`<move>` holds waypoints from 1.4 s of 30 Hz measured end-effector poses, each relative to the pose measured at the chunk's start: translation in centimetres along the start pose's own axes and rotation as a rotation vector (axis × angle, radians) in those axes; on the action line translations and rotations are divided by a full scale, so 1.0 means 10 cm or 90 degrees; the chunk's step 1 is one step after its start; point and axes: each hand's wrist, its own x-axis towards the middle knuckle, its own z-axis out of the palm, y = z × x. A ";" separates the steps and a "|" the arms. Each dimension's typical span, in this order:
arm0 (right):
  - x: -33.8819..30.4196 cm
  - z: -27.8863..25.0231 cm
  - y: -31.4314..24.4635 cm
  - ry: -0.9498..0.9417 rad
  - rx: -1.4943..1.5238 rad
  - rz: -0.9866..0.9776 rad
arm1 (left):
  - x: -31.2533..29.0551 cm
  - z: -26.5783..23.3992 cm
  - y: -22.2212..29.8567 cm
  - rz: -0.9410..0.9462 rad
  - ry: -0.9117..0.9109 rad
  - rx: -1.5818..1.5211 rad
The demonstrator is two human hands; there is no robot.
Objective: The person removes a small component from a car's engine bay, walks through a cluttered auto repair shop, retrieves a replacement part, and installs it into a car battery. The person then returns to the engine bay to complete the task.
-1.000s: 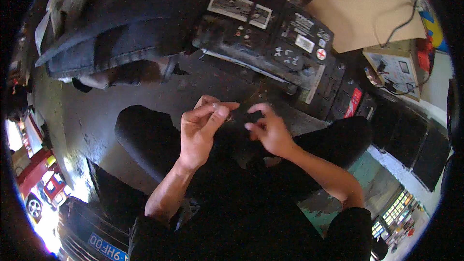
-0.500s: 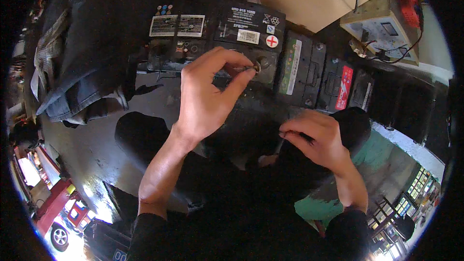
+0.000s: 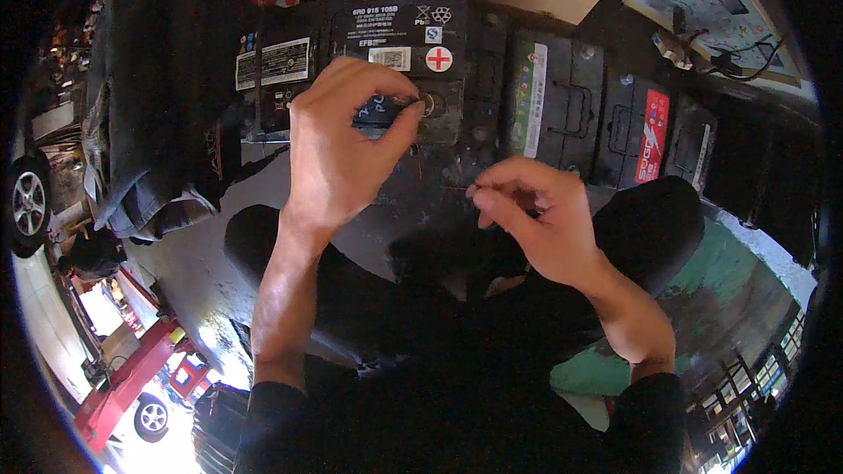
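- Head view: the left hand (image 3: 338, 136) pinches what looks like a small metal ring (image 3: 428, 105) in its fingertips, over the black car battery (image 3: 386, 33); whether ring and casing touch, I cannot tell.
- Right hand (image 3: 544, 219), lower and rightward, has thumb and forefinger closed together; anything between them is too small to tell.
- Main risk: the ring could slip, being held only by fingertips, and get lost against the dark battery tops.
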 end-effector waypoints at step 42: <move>0.40 0.02 -0.08 0.101 -0.064 -0.026 | -0.04 0.06 0.06 0.047 0.014 0.034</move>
